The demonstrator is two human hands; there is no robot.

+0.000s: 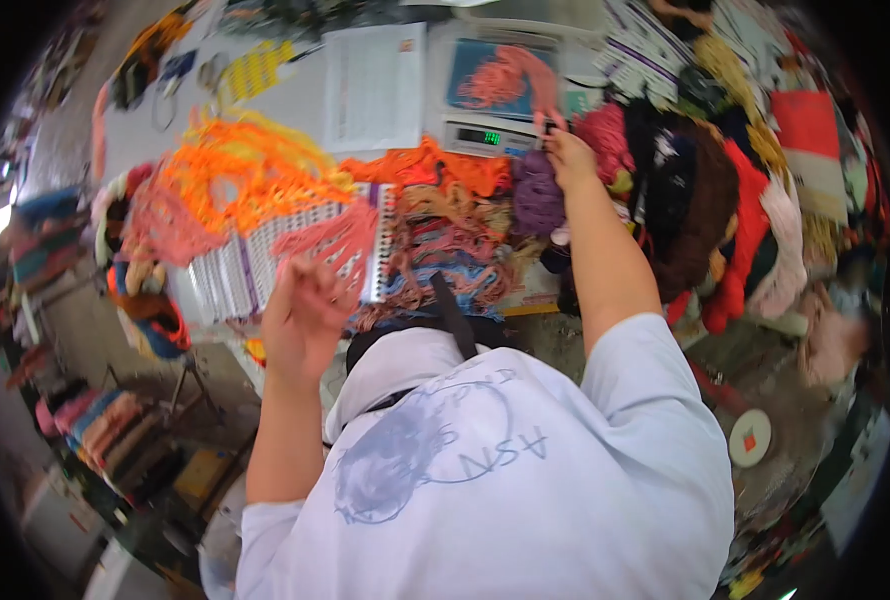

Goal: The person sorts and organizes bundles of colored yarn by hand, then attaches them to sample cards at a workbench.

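Note:
My right hand point(571, 158) pinches the trailing end of a salmon-pink yarn bundle point(500, 82). Most of that bundle lies on the blue plate of a digital scale point(463, 138) with a lit green display. Lower left, my left hand point(310, 312) hovers palm up with loosely curled, slightly blurred fingers apart, and nothing is visible in it. Just beyond it, pink strands point(343, 235) lie across a spiral-bound sheet with printed rows point(265, 262). Orange and yellow yarn point(235, 170) covers the sheet's far part. Purple yarn point(537, 195) sits beside my right wrist.
White paper point(375, 85) lies left of the scale. Multicoloured yarn point(450, 240) fills the table's middle front. Black, brown and red skeins point(740, 235) pile up at the right. Folded yarns point(110, 430) rest on a stand at lower left. Another person's hand point(687, 12) shows at the top.

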